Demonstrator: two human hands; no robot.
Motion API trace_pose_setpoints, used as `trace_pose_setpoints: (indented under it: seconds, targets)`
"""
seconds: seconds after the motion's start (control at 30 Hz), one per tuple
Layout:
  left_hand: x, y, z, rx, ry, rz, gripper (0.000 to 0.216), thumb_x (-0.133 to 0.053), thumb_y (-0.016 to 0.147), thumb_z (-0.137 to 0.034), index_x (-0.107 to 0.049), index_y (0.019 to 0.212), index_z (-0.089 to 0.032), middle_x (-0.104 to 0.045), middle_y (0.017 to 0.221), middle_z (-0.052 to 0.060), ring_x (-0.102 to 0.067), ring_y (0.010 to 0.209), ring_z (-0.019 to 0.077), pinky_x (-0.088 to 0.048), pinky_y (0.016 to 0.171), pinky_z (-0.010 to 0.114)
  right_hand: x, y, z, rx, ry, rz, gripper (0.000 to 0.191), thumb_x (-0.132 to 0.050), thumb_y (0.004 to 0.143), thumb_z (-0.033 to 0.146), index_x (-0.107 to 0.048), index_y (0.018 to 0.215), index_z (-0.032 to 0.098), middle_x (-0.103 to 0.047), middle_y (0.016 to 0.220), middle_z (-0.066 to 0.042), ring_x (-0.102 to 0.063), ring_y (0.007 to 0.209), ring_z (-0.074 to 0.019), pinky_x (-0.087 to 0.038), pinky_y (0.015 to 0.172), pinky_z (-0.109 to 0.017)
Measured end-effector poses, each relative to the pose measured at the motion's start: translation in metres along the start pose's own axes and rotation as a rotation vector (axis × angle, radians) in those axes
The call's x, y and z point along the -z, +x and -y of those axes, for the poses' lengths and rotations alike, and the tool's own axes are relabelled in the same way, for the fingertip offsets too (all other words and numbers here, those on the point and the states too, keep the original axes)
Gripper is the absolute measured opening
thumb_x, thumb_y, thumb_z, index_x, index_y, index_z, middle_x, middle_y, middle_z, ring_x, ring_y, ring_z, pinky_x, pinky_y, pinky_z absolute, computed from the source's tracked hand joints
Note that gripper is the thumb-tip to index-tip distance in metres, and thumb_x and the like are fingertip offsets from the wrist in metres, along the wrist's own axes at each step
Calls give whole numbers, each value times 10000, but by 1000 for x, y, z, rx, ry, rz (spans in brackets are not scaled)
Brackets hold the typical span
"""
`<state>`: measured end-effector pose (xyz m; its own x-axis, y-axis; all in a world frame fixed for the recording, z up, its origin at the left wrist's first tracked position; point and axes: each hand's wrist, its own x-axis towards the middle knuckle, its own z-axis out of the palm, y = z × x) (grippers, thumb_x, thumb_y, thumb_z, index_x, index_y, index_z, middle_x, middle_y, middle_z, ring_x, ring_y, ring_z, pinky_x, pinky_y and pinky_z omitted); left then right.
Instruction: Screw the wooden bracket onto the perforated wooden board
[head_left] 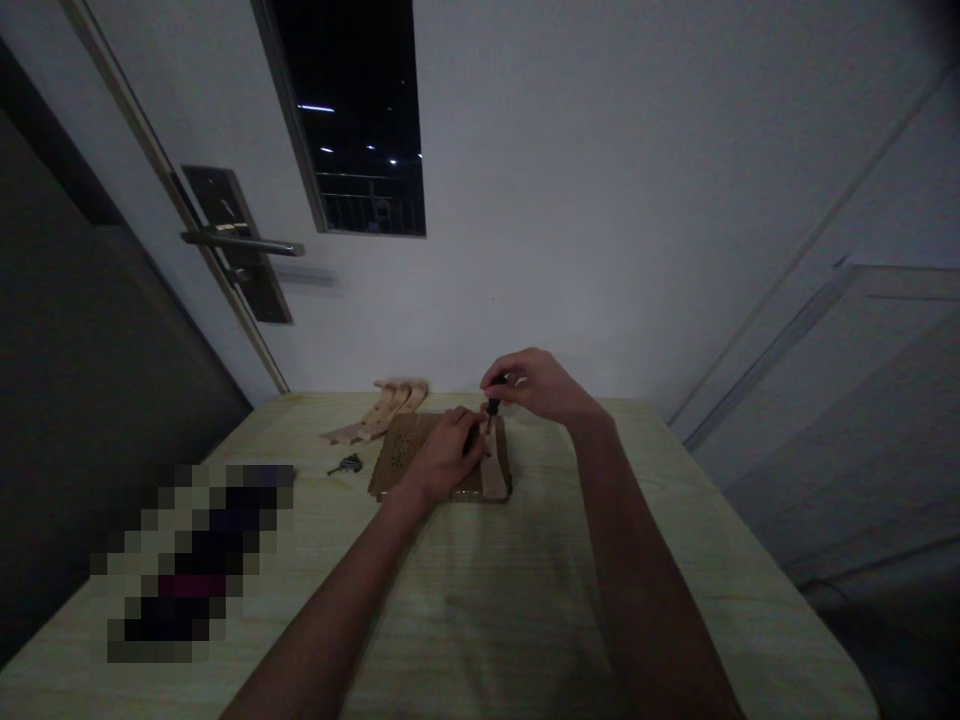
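Table [480,600]: pale yellowish wood, fine straight grain. Board [397,455]: mid brown, dark dotted pattern on its left part. Strip [493,475] on the board: lighter tan, plain. Loose wooden pieces [382,410]: pale tan. Small tool [493,405]: black. Little metal item [346,464]: dark grey. Wall [600,200]: plain white, greyish in the low light. Window [360,110]: black with a few white specks. Door handle [244,243]: silver, on a dark brown plate [225,200]. Left panel [75,400]: dark grey.

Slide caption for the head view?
Right hand holds a small dark tool upright on a wooden board; left hand rests on it.
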<state>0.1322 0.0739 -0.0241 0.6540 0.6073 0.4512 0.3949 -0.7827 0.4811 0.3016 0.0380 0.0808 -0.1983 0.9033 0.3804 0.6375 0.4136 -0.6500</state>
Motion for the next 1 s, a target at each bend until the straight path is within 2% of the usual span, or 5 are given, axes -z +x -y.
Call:
trace_pose_setpoints:
  seconds: [0.27, 0.4, 0.57, 0.8, 1.0]
  targets:
    - [1, 0, -2, -5, -15, 2, 218, -454, 867, -200, -561, 1054, -169, -567, 1006, 83, -539, 966, 210, -456, 889, 375, 5, -7, -8, -44, 70, 60, 327, -512, 763, 66, -703, 998, 188, -710, 912, -50, -632, 746, -119, -524, 727, -276]
    - [1, 0, -1, -3, -14, 9, 217, -457, 867, -206, -559, 1055, -168, -566, 1015, 82, -539, 968, 208, -451, 894, 372, 3, -5, -9, -34, 66, 16, 272, -525, 778, 108, -701, 966, 197, -702, 910, -47, -627, 706, -112, -527, 670, -261]
    - [2, 1, -2, -1, -11, 19, 215, -458, 864, -205, -556, 1052, -169, -568, 1015, 85, -538, 976, 211, -451, 896, 376, 0, -1, -7, 7, -53, -85, 131, -660, 733, 242, -702, 840, 179, -617, 651, -1, -563, 607, -101, -467, 605, -238]
    - [2, 0, -4, 13, -27, 13, 203, -466, 850, -191, -557, 1031, -179, -570, 1022, 81, -539, 983, 215, -449, 910, 390, -5, -2, -7, -48, -35, -130, 268, -709, 675, 404, -594, 701, 163, -607, 666, -4, -532, 545, -92, -412, 516, -227]
    - [-1, 0, 0, -9, -18, -3, 191, -468, 851, -194, -554, 1021, -180, -565, 1011, 76, -530, 983, 213, -454, 897, 383, -6, 0, -5, 39, -10, -86, 146, -675, 714, 290, -589, 724, 172, -606, 693, 9, -530, 566, -86, -428, 554, -226]
